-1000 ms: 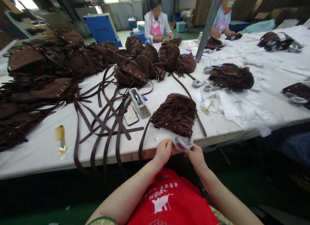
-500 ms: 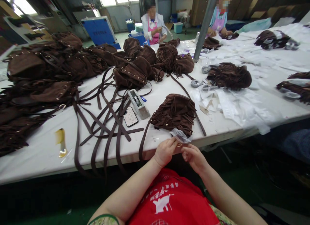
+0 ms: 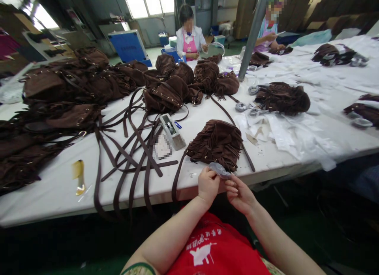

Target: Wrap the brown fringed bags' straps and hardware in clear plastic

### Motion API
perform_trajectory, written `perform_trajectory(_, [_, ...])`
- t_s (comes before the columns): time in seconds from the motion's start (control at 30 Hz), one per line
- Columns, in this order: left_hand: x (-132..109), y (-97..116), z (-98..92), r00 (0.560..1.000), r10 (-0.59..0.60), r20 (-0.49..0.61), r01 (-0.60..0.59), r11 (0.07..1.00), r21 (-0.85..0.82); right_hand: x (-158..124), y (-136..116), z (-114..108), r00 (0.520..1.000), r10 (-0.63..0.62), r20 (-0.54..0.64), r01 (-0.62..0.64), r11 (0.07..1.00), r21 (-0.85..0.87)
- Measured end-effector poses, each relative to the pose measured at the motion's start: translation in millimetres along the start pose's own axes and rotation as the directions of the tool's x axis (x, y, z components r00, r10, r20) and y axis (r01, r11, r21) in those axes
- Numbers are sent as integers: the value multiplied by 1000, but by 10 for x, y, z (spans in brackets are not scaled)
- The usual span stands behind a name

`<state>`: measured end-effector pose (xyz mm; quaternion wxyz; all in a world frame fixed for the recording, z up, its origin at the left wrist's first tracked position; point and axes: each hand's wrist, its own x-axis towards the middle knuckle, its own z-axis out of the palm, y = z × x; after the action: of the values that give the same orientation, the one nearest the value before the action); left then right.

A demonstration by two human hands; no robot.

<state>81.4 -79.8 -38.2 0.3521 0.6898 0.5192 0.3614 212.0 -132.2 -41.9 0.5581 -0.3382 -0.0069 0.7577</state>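
Observation:
A dark brown fringed suede bag (image 3: pixel 217 143) lies on the table just beyond my hands, its strap (image 3: pixel 178 176) hanging over the front edge. Clear thin plastic wrap (image 3: pixel 219 169) sticks out at the bag's near end. My left hand (image 3: pixel 209 185) is closed, its fingers pinching the wrap's near edge. On the other side my right hand (image 3: pixel 240 192) holds the wrap between thumb and curled fingers. The gold ring seen between the hands earlier is covered now.
Brown bags (image 3: pixel 65 85) are heaped at the left, with loose straps (image 3: pixel 139 148) in front. A tape dispenser (image 3: pixel 172 132), a blurred pale phone (image 3: pixel 162 146) and a yellow-handled brush (image 3: pixel 78 176) lie nearby. White wrapping sheets (image 3: pixel 284 133) cover the right. A post (image 3: pixel 251 38) rises behind; two co-workers stand across.
The plastic wrap has been drawn over the gold ring between my hands. My left fingers have curled tighter. The whole view has shifted slightly. A co-worker opposite now holds up a pale loop.

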Motion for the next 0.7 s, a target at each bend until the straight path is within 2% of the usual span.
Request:
perform_trajectory(0.07, [-4,15,76,987,-160,-10,153,959,-240,11,21,29,998,-34,-49,33,999,-25])
perform_trajectory(0.13, [-28,24,132,958,-283,32,268,856,-441,19,41,59,992,-58,-109,55,998,-29])
perform_trajectory(0.27, [-81,66,111,896,-394,203,419,604,-678,18,76,93,979,-76,-189,75,997,-15])
perform_trajectory(0.4, [-89,111,-18,824,-374,427,559,412,-719,-2,69,112,980,-7,-199,5,1000,-7])
perform_trajectory(0.5, [-105,80,-73,773,-335,538,630,313,-710,-16,33,121,985,52,-167,-42,997,63])
perform_trajectory(0.6, [-164,8,-68,756,-309,577,652,273,-707,-23,3,96,981,51,-189,-25,990,140])
perform_trajectory(0.7, [-234,-62,-39,747,-326,579,662,284,-694,-27,-18,31,978,127,-165,-104,985,140])
